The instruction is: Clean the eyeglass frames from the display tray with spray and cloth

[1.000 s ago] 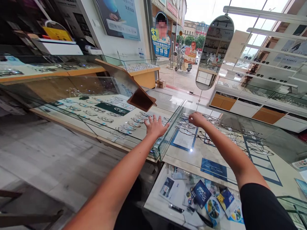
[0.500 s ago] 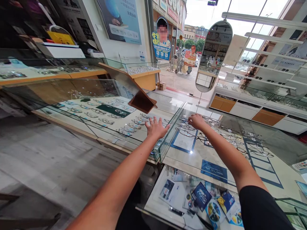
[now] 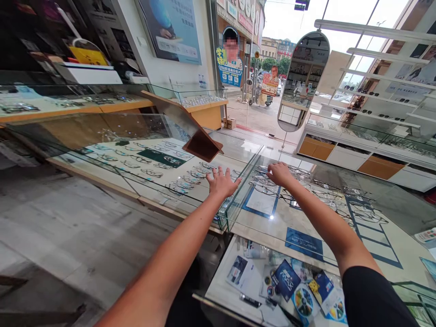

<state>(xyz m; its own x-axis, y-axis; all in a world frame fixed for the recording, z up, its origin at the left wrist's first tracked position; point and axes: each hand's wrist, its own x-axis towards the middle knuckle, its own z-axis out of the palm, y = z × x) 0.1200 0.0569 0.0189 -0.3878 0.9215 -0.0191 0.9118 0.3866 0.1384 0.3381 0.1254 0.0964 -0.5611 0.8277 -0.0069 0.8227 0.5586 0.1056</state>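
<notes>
My left hand (image 3: 222,182) lies spread, palm down, on the glass top of the left display case (image 3: 190,206), near its joint with the right case. Rows of eyeglasses (image 3: 151,173) show beneath that glass. My right hand (image 3: 279,172) is at the far left part of the right display case (image 3: 257,222), fingers bent down and drawn together. It is beside several dark-rimmed eyeglasses (image 3: 265,187); its fingertips are partly hidden, so I cannot tell what they hold. Below, an open drawer (image 3: 218,286) contains leaflets, a blue packet (image 3: 286,278) and a disc-like card (image 3: 303,299).
A brown tilted stand (image 3: 200,143) is on the left case. Beyond the cases stand an oval mirror (image 3: 304,81) and white shelves (image 3: 381,93) with sunglasses. The open drawer juts out close to my body. Grey floor (image 3: 68,245) lies at left.
Almost nothing differs. Both hands keep their places; my right arm and the view have shifted only very slightly.
</notes>
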